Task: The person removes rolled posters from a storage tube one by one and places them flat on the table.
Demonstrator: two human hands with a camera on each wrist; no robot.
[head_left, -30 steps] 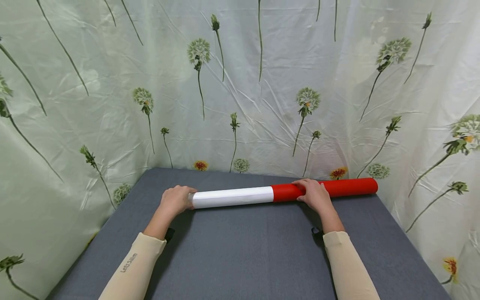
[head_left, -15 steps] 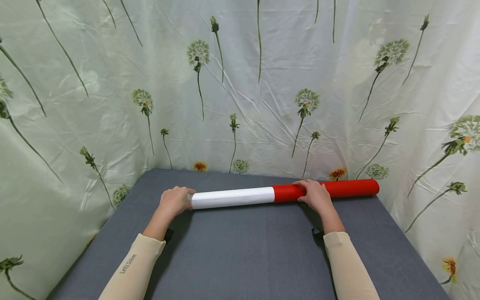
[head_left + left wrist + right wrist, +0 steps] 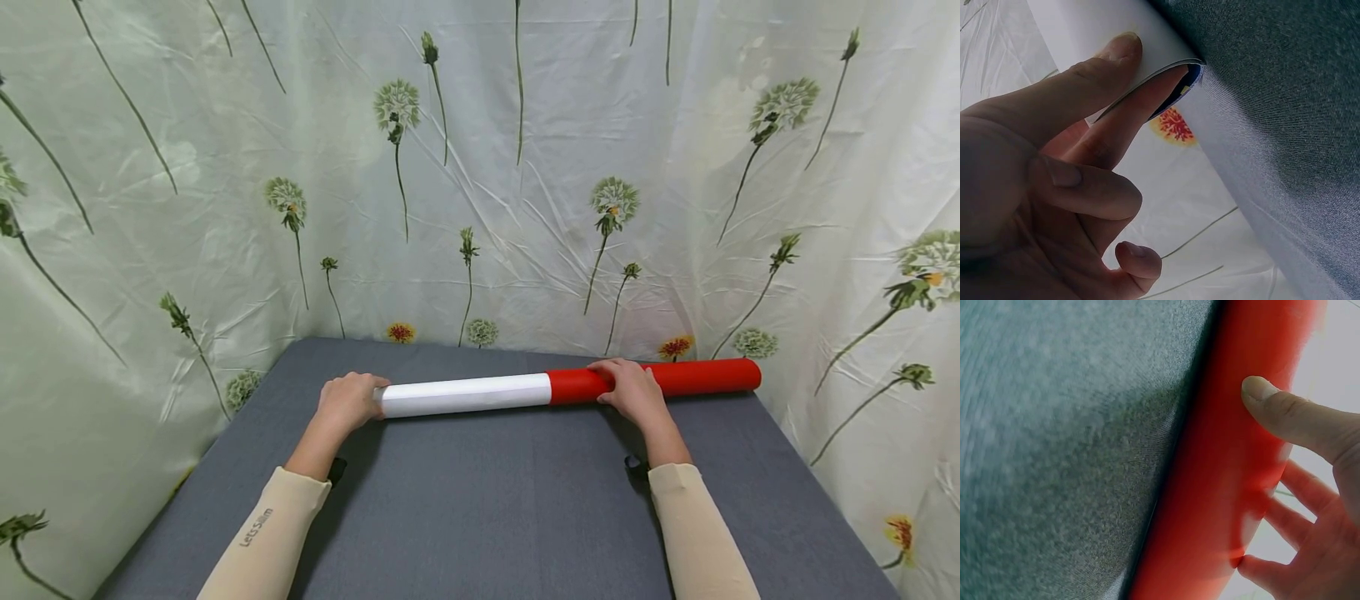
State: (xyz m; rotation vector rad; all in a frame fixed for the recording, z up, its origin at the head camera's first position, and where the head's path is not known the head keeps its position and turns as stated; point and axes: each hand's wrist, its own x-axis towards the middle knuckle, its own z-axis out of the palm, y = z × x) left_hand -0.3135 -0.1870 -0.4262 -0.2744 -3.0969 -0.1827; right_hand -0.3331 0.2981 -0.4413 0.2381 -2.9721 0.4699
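Note:
A white paper roll [image 3: 465, 395] lies across the far part of the table, its right end going into a red tube [image 3: 708, 377]. My left hand [image 3: 349, 400] pinches the roll's left end. In the left wrist view the thumb presses on the outside of the white roll [image 3: 1079, 28] and a finger reaches into its opening, where a dark blue inner face shows. My right hand [image 3: 633, 389] grips the red tube near its left end. The right wrist view shows the thumb on the near side of the red tube [image 3: 1204, 469] and several fingertips at its far side.
The dark grey table [image 3: 450, 508] carries the roll and tube. Behind and along both sides hangs a pale curtain [image 3: 525, 208] printed with dandelions. The red tube's right end reaches the table's right edge.
The red tube and my right hand have shifted slightly right, my left hand slightly left. A little more of the white roll shows between them.

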